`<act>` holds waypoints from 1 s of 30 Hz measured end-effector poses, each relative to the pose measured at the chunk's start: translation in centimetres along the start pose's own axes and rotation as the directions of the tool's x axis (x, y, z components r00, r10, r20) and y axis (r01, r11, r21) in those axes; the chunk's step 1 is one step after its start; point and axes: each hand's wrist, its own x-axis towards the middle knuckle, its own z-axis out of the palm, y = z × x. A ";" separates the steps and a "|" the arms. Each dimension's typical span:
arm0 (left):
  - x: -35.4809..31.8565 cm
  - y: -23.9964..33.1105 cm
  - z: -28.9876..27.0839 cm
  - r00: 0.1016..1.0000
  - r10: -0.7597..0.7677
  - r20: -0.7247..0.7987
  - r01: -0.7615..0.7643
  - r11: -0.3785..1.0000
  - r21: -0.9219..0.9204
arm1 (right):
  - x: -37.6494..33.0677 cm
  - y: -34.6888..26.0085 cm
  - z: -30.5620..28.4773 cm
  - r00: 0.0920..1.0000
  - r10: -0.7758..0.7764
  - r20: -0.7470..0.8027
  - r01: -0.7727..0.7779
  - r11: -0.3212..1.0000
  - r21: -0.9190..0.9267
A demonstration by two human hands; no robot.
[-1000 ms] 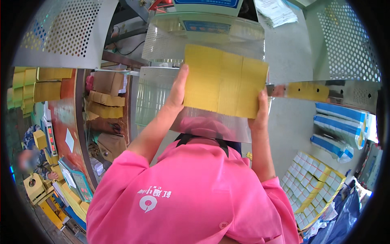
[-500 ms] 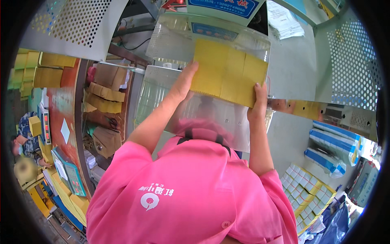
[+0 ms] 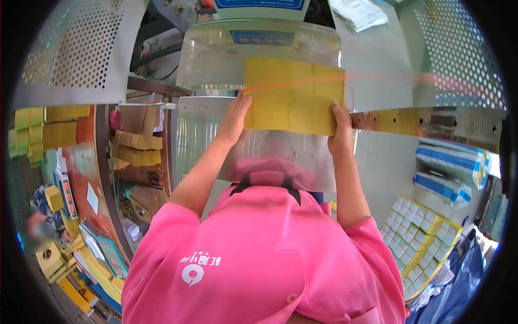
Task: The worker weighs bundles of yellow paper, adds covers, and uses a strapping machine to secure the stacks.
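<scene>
Between my two hands is a block of yellow paper bundles [image 3: 294, 97], set side by side with a seam showing. It rests on a shiny metal machine table [image 3: 204, 121]. My left hand [image 3: 236, 117] presses on its left side, fingers partly hidden behind it. Gripping the right end is my right hand [image 3: 341, 128], with the thumb on the near top edge. An orange cord [image 3: 302, 79], blurred by motion, stretches across the top of the block and out to the right.
Perforated metal panels [image 3: 73, 48] flank the machine on both sides. White papers [image 3: 359, 13] lie at the back right. A red worktable [image 3: 89, 178] stands left, with a co-worker [image 3: 51, 216] beyond. Wrapped packs [image 3: 448, 162] and banded white bundles [image 3: 418, 237] sit right.
The yellow block has turned from tilted to nearly square with the table, both hands staying on it. The blurred orange cord now crosses over it.
</scene>
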 end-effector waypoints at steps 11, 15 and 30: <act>0.5 -0.9 1.5 1.000 0.024 -0.014 -0.024 1.000 0.013 | 0.0 0.7 -1.1 0.999 0.031 -0.019 -0.031 0.999 -0.004; 1.1 -1.5 2.9 0.997 0.069 -0.030 -0.071 0.996 -0.062 | 0.3 1.3 -1.5 0.996 -0.017 -0.091 0.014 0.999 -0.036; 0.7 -1.8 3.5 0.997 0.050 -0.056 -0.053 0.997 -0.053 | 1.7 3.3 -2.5 0.997 -0.078 -0.015 0.076 0.994 -0.075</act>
